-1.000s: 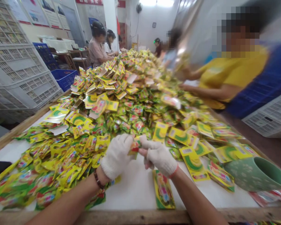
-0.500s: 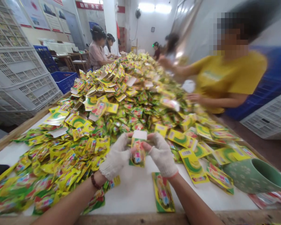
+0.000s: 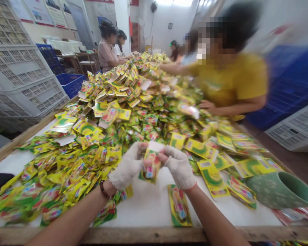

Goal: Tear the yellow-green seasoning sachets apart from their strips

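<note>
My left hand (image 3: 130, 166) and my right hand (image 3: 179, 167), both in white gloves with bare fingertips, are closed on a small yellow-and-green carton (image 3: 151, 167) between them. Its white flap (image 3: 156, 146) stands up at the top. I cannot tell whether anything is inside it. Below my right hand, another printed carton (image 3: 180, 206) lies flat on the white tabletop (image 3: 146, 208). Shiny yellow-and-green sachets (image 3: 74, 171) spread out beside my left hand. Several flat cartons (image 3: 212, 179) lie to the right of my right hand.
A large heap of cartons and sachets (image 3: 133, 85) fills the table's far part. A green flowered container (image 3: 267, 189) lies tipped at right. A co-worker in yellow (image 3: 228, 85) reaches across the heap. White crates (image 3: 23, 68) stack up at left; a dark object (image 3: 0, 181) sits at the left edge.
The carton has tilted slightly between my hands, which stay nearly in place. The co-worker in yellow has leaned left, further over the heap. The view has shifted a little.
</note>
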`<move>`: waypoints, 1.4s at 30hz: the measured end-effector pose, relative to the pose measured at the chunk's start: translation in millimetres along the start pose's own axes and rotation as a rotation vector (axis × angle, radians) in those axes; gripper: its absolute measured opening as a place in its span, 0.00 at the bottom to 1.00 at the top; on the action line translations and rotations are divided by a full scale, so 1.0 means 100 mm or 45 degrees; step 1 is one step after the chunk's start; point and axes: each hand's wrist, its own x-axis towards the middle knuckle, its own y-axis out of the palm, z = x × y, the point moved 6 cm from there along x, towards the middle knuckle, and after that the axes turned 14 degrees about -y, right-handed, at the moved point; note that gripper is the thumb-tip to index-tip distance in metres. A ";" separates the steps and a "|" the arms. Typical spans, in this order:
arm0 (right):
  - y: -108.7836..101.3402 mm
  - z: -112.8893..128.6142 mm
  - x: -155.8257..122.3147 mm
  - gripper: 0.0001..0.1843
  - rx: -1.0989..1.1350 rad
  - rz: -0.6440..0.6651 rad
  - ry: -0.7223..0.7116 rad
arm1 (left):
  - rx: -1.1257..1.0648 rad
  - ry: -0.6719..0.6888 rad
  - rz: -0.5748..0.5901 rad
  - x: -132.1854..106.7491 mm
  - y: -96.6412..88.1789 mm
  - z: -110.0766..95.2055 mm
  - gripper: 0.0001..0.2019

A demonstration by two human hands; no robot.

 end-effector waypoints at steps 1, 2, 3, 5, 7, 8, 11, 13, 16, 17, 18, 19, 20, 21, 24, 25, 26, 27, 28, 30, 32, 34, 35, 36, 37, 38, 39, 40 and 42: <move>-0.01 0.01 0.00 0.12 0.013 -0.044 -0.037 | -0.035 -0.050 0.027 0.00 0.01 0.03 0.28; -0.01 0.02 0.01 0.12 0.033 -0.076 -0.075 | -0.047 -0.127 0.081 -0.01 0.04 0.07 0.30; -0.01 0.03 0.01 0.14 0.057 -0.096 -0.108 | -0.040 -0.222 0.152 -0.01 0.08 0.12 0.29; -0.01 0.04 0.02 0.27 0.105 -0.102 -0.138 | 0.011 -0.389 0.274 -0.04 0.16 0.24 0.24; 0.01 0.02 0.02 0.38 0.149 -0.064 -0.085 | 0.091 -0.460 0.330 -0.07 0.22 0.31 0.20; 0.02 0.00 0.01 0.39 0.179 -0.028 -0.033 | 0.129 -0.462 0.329 -0.07 0.23 0.33 0.19; 0.09 0.01 -0.03 0.29 0.205 0.112 0.074 | 0.216 -0.462 0.323 -0.08 0.26 0.35 0.19; 0.11 0.05 -0.06 0.22 0.108 0.177 0.049 | 0.193 -0.469 0.312 -0.09 0.27 0.35 0.19; 0.13 0.08 -0.09 0.25 0.026 0.230 0.018 | 0.181 -0.474 0.288 -0.10 0.26 0.33 0.20; 0.12 0.08 -0.09 0.27 0.041 0.220 0.012 | 0.212 -0.469 0.285 -0.10 0.25 0.32 0.21; 0.11 0.08 -0.08 0.28 0.068 0.199 0.013 | 0.258 -0.461 0.284 -0.10 0.25 0.31 0.21; 0.09 0.06 -0.07 0.28 0.102 0.173 0.023 | 0.310 -0.454 0.280 -0.10 0.24 0.31 0.21; 0.08 0.05 -0.06 0.28 0.136 0.150 0.042 | 0.359 -0.447 0.266 -0.09 0.23 0.30 0.21; 0.07 0.02 -0.05 0.26 0.166 0.134 0.070 | 0.400 -0.445 0.250 -0.09 0.22 0.30 0.21; 0.05 0.00 -0.03 0.22 0.184 0.124 0.117 | 0.474 -0.447 0.206 -0.08 0.19 0.30 0.20; 0.04 0.00 -0.02 0.21 0.159 0.116 0.113 | 0.493 -0.446 0.195 -0.07 0.19 0.30 0.20; 0.03 0.01 -0.02 0.20 0.126 0.107 0.112 | 0.511 -0.444 0.186 -0.07 0.18 0.30 0.20; 0.03 0.01 -0.02 0.19 0.093 0.099 0.121 | 0.526 -0.442 0.176 -0.06 0.18 0.30 0.19; 0.02 0.00 -0.02 0.18 0.065 0.085 0.137 | 0.536 -0.440 0.172 -0.06 0.17 0.31 0.19; 0.01 -0.02 -0.02 0.17 0.024 0.057 0.155 | 0.526 -0.440 0.183 -0.05 0.17 0.33 0.18; 0.00 -0.02 -0.01 0.17 -0.002 0.029 0.110 | 0.480 -0.445 0.190 -0.04 0.18 0.35 0.19; 0.00 0.01 -0.02 0.18 -0.051 0.030 0.026 | 0.405 -0.459 0.171 -0.05 0.20 0.33 0.21; 0.01 0.04 -0.02 0.19 -0.085 0.056 -0.024 | 0.357 -0.464 0.154 -0.06 0.21 0.32 0.21; 0.02 0.07 -0.03 0.20 -0.118 0.093 -0.078 | 0.307 -0.459 0.136 -0.07 0.22 0.30 0.22; 0.04 0.11 -0.04 0.21 -0.146 0.144 -0.131 | 0.259 -0.447 0.121 -0.09 0.23 0.27 0.22; 0.06 0.15 -0.05 0.22 -0.167 0.203 -0.181 | 0.215 -0.436 0.114 -0.10 0.23 0.25 0.22; 0.08 0.19 -0.06 0.23 -0.176 0.248 -0.222 | 0.183 -0.431 0.116 -0.11 0.24 0.24 0.22; 0.09 0.21 -0.07 0.24 -0.174 0.279 -0.254 | 0.167 -0.432 0.125 -0.12 0.24 0.24 0.22; 0.10 0.23 -0.09 0.24 -0.160 0.324 -0.279 | 0.171 -0.447 0.157 -0.13 0.22 0.25 0.21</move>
